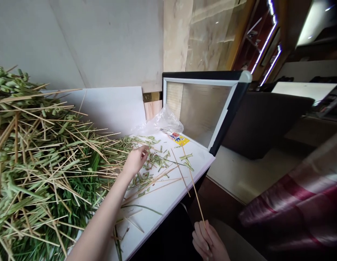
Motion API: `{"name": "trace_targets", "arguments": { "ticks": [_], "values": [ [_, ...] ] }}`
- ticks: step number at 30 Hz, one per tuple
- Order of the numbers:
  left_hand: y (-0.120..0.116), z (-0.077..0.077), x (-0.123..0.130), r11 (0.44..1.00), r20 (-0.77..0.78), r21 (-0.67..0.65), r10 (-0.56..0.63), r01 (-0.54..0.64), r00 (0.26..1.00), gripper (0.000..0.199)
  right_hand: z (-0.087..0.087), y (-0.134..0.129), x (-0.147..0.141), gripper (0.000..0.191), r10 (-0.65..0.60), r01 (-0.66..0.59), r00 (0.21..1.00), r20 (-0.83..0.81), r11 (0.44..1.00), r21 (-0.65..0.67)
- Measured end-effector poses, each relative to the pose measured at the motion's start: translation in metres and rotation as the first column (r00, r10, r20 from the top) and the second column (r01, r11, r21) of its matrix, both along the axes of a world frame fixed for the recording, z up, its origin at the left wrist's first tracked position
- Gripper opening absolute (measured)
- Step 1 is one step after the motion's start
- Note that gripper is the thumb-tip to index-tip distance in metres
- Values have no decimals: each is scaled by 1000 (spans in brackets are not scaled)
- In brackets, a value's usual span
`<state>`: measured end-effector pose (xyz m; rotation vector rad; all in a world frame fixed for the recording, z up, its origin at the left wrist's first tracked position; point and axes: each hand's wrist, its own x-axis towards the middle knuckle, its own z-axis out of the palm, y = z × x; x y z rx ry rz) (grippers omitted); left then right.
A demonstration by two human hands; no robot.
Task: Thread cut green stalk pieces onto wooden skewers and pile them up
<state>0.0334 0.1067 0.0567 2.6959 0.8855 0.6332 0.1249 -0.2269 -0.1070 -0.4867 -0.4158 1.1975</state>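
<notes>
My right hand [208,241] is closed around the lower end of a bamboo skewer [195,192] at the table's front edge. Short green bean pieces [186,157] are threaded near the skewer's upper end. Over the scattered cut green bean pieces [160,159] on the white table, my left hand [136,158] is closed, fingers curled toward the thumb. What its fingertips hold, if anything, is hidden. Loose skewers [165,183] lie between my hands. To the left rises a big heap of skewered green beans [49,145], with long green stalks [87,188] low in it.
A crumpled clear plastic bag [168,119] and a yellow printed packet [181,139] lie at the back. A black-framed glass panel [206,108] stands along the table's far right end. Shiny pink-and-silver fabric [299,203] is at right. A grey wall [108,40] rises behind.
</notes>
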Motion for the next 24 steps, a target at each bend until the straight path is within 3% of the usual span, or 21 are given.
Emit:
{"name": "trace_targets", "arguments": {
  "ticks": [6,10,14,19,24],
  "values": [
    [22,-15,33,999,-172,2,-43,43,984,32,-2,-15,11,61,-27,29,999,24,998,-58],
    [17,-29,46,980,-270,-31,-196,195,943,50,-2,-19,18,64,-76,82,995,60,990,-118],
    [11,-41,54,975,-305,-37,-220,219,926,44,-4,-18,21,65,-77,83,995,66,992,-100],
    [14,-41,52,976,-214,-55,-218,211,952,28,-6,-16,19,64,-81,86,995,53,991,-102],
    [12,-32,33,964,34,-123,-232,234,972,4,-9,-13,17,62,-103,123,987,123,978,-167]
  ]
}}
